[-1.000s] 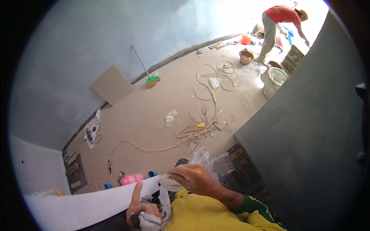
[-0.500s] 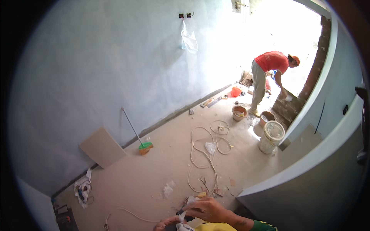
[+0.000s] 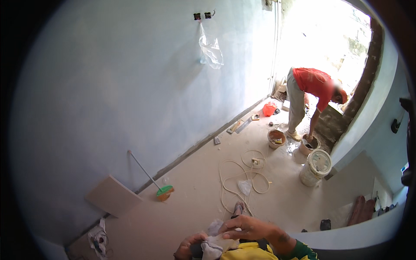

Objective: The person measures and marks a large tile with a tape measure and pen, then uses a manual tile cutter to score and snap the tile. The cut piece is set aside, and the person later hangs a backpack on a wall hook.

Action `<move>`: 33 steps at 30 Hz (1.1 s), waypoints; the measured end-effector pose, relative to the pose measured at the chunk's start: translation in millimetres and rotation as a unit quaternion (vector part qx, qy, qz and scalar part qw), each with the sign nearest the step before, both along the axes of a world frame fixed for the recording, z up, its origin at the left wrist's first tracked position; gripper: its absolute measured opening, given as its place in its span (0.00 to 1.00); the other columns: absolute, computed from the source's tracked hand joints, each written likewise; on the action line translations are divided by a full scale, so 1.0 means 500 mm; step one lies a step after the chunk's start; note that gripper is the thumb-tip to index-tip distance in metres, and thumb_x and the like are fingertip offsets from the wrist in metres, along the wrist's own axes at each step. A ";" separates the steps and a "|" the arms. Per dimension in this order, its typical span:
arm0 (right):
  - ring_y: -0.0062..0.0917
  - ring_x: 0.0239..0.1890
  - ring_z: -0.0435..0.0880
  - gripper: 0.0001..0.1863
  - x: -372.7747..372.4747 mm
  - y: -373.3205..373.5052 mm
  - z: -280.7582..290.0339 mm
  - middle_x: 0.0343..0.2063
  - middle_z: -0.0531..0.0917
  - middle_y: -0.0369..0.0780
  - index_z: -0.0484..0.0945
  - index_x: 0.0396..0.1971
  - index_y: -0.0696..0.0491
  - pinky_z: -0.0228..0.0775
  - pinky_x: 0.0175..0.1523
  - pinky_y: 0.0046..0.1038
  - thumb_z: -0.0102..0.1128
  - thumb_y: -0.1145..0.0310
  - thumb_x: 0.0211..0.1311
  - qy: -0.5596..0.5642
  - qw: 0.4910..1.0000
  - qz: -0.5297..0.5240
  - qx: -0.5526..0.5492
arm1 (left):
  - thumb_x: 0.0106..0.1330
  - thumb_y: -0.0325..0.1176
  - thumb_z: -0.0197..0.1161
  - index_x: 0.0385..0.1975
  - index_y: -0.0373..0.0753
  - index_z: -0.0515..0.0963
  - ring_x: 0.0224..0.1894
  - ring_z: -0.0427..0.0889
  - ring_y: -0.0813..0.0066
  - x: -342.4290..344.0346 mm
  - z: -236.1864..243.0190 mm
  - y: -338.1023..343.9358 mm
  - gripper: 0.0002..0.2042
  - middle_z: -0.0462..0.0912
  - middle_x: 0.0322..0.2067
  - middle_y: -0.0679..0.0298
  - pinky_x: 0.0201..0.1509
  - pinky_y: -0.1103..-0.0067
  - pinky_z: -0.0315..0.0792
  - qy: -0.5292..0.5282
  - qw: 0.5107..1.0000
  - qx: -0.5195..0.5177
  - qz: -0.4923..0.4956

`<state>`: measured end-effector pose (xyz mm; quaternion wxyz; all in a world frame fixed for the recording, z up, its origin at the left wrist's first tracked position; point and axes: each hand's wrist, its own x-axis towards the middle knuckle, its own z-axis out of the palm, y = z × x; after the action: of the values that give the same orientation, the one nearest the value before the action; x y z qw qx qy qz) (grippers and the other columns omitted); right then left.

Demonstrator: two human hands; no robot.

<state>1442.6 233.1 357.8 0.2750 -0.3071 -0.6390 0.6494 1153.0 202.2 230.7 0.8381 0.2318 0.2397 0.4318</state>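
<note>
My left hand (image 3: 190,245) is low in the picture, its fingers closed on a bunched white cloth (image 3: 211,248) with a thin dark line near its edge. My right hand (image 3: 247,227) comes in from the right and lies over the cloth's upper part, with bent fingers pinching it. A yellow garment with a green sleeve shows beneath and beside the hands. My foot (image 3: 238,208) stands on the floor just beyond them. Part of the cloth is hidden behind the fingers.
A cable (image 3: 223,173) lies coiled ahead on the floor. Farther off, a co-worker in a red shirt (image 3: 314,81) bends over a bucket (image 3: 310,149), beside a lidded pail (image 3: 315,169). A green broom (image 3: 164,190) and a board (image 3: 113,197) lean on the left wall.
The co-worker's arm has gone from the step down into the bucket. My hands have moved closer together over the white cloth. The view has shifted, showing more on the right.
</note>
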 end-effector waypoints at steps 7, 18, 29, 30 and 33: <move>0.45 0.32 0.81 0.12 0.136 0.431 0.052 0.32 0.83 0.50 0.80 0.40 0.60 0.72 0.40 0.37 0.58 0.65 0.69 -0.066 0.981 -0.097 0.156 | 0.60 0.60 0.67 0.56 0.27 0.69 0.38 0.85 0.59 0.168 0.076 0.440 0.39 0.83 0.39 0.50 0.50 0.67 0.80 0.158 0.986 0.050 0.022; 0.35 0.31 0.83 0.06 0.371 1.089 0.308 0.29 0.81 0.44 0.81 0.37 0.60 0.73 0.38 0.32 0.63 0.74 0.65 -0.167 0.789 -0.289 0.516 | 0.68 0.54 0.60 0.68 0.21 0.56 0.26 0.78 0.59 0.326 0.074 0.857 0.42 0.79 0.21 0.49 0.34 0.63 0.77 -0.187 0.954 0.233 -0.003; 0.32 0.29 0.84 0.11 0.486 1.942 0.510 0.26 0.85 0.46 0.86 0.36 0.58 0.74 0.39 0.33 0.63 0.65 0.62 -0.315 0.586 -0.510 0.545 | 0.69 0.28 0.55 0.52 0.30 0.78 0.39 0.85 0.66 0.333 0.069 1.440 0.14 0.85 0.37 0.56 0.46 0.71 0.80 0.048 0.997 0.015 -0.064; 0.34 0.30 0.84 0.12 0.492 2.024 0.523 0.26 0.85 0.46 0.86 0.35 0.57 0.74 0.40 0.34 0.63 0.64 0.62 -0.321 0.567 -0.533 0.539 | 0.70 0.32 0.56 0.52 0.30 0.77 0.40 0.85 0.65 0.323 0.068 1.496 0.16 0.85 0.38 0.55 0.47 0.70 0.80 0.057 0.995 0.025 -0.075; 0.38 0.33 0.86 0.12 0.526 2.194 0.565 0.27 0.85 0.46 0.87 0.34 0.54 0.75 0.41 0.36 0.63 0.61 0.61 -0.300 0.544 -0.603 0.500 | 0.69 0.44 0.59 0.54 0.28 0.75 0.42 0.85 0.63 0.307 0.059 1.622 0.24 0.85 0.40 0.53 0.49 0.68 0.80 0.034 0.990 0.094 -0.098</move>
<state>1705.8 1330.2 640.2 0.5031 -0.6102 -0.5697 -0.2238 1306.8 1013.1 260.4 0.8421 0.3468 0.2024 0.3601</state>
